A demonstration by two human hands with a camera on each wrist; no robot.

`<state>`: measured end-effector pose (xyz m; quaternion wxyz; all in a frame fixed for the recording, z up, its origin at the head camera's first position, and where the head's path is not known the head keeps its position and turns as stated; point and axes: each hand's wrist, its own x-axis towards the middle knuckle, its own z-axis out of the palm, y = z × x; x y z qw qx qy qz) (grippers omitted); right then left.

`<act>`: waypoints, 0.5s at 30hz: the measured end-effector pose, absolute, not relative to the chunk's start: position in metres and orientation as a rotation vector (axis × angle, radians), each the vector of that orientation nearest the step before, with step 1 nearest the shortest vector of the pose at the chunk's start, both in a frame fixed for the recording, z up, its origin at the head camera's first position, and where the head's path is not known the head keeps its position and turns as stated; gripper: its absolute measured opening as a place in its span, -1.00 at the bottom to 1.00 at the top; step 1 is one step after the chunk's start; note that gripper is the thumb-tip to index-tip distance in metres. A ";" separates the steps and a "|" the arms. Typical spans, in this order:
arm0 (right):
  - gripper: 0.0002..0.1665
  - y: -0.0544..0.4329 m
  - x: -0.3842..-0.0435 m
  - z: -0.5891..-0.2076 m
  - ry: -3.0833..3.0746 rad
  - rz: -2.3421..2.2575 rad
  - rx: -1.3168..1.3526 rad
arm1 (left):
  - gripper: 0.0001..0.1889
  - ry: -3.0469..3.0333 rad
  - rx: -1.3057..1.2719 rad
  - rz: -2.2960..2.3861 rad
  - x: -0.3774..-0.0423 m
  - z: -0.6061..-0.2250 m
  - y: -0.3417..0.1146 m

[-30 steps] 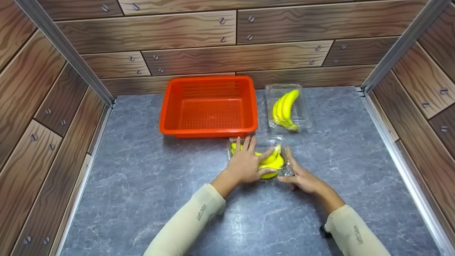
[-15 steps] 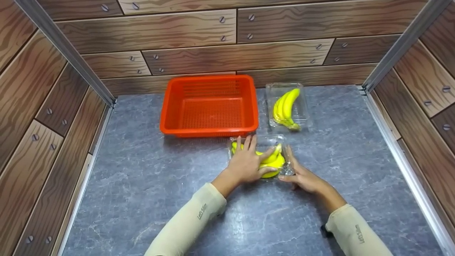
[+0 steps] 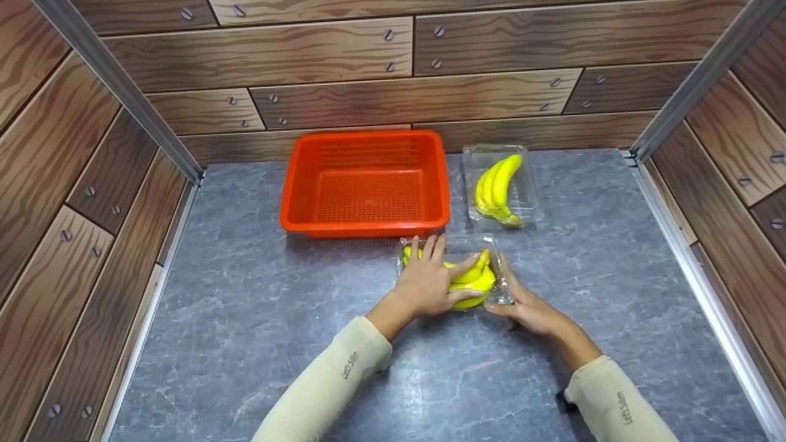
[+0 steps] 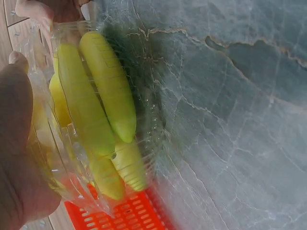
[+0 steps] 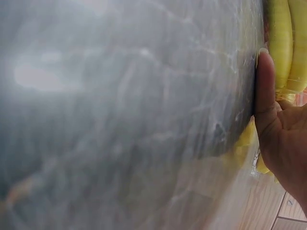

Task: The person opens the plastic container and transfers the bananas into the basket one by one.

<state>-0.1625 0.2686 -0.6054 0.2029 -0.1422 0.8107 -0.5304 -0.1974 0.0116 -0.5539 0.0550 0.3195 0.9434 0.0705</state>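
Note:
A clear plastic clamshell box (image 3: 455, 244) with yellow bananas (image 3: 476, 286) inside lies on the grey surface in front of the basket. My left hand (image 3: 424, 283) rests flat across its lid, fingers spread and straight. At the box's right end is my right hand (image 3: 533, 310). Its straight thumb lies along the near side and its fingers reach up the right side. Through the clear wall in the left wrist view, several bananas (image 4: 108, 91) show beside the left hand (image 4: 21, 143). The right wrist view has the right hand's thumb (image 5: 265, 81) against the box.
A red-orange slotted plastic basket (image 3: 368, 227), with nothing inside, stands at the back, just behind the box. To its right lies another clear plastic box (image 3: 522, 184) holding a banana bunch (image 3: 498, 184). Wood-patterned walls (image 3: 344, 98) enclose the grey marbled surface (image 3: 258, 344).
The whole view shifts slightly. Both hands keep their places on the banana box, and the basket and the other box stay where they are.

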 end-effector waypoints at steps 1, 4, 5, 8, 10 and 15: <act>0.36 0.268 -0.162 -0.606 2.263 -1.483 -0.390 | -0.19 2.865 0.969 0.218 -0.197 -0.554 0.011; 0.36 0.268 -0.160 -0.607 2.263 -1.489 -0.359 | -0.18 2.866 0.969 0.224 -0.197 -0.554 0.011; 0.37 0.268 -0.160 -0.606 2.262 -1.492 -0.352 | -0.18 2.865 0.965 0.223 -0.198 -0.554 0.011; 0.38 0.269 -0.159 -0.606 2.249 -1.506 -0.311 | -0.17 2.860 0.956 0.226 -0.198 -0.554 0.011; 0.38 0.269 -0.157 -0.605 2.245 -1.512 -0.287 | -0.16 2.854 0.951 0.237 -0.199 -0.554 0.011; 0.36 0.269 -0.150 -0.603 2.337 -1.475 -0.238 | -0.17 2.843 0.936 0.274 -0.199 -0.552 0.010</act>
